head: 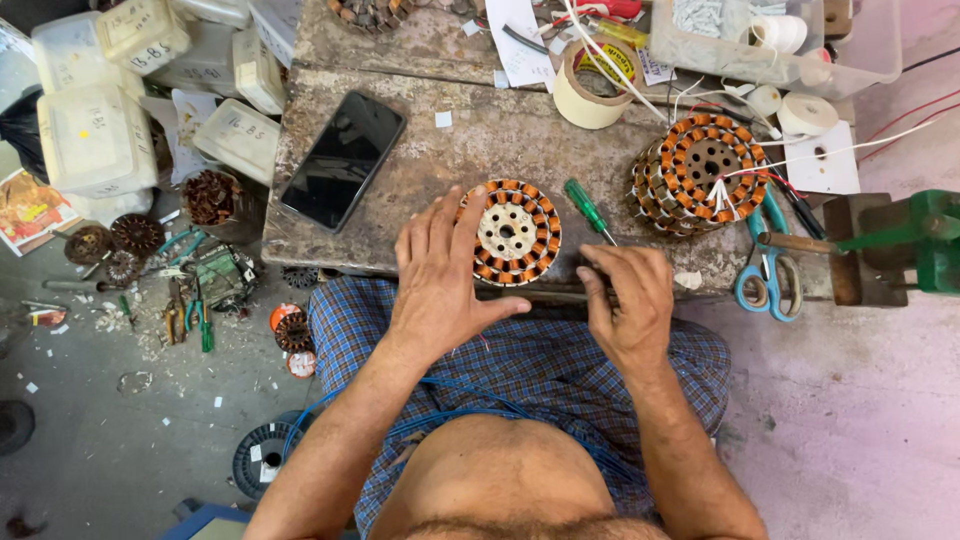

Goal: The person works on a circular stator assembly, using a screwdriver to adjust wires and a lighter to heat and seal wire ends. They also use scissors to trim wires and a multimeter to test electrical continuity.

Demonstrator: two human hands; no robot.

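Note:
A round motor stator (520, 232) wound with orange copper coils lies flat near the front edge of the worn workbench (470, 140). My left hand (440, 280) rests open beside it, fingers spread and touching its left rim. My right hand (625, 295) is curled at the bench's front edge, just right of the stator; whether it pinches anything I cannot tell. A green-handled screwdriver (590, 208) lies between the stator and a stack of wound stators (698, 172) with white leads.
A black phone (343, 158) lies at the bench's left. A tape roll (590, 82), a clear plastic tray (780, 45) and blue-handled scissors (768, 270) sit at the back and right. A green vise (920, 240) is at far right. White boxes (95, 135), pliers and coils litter the floor.

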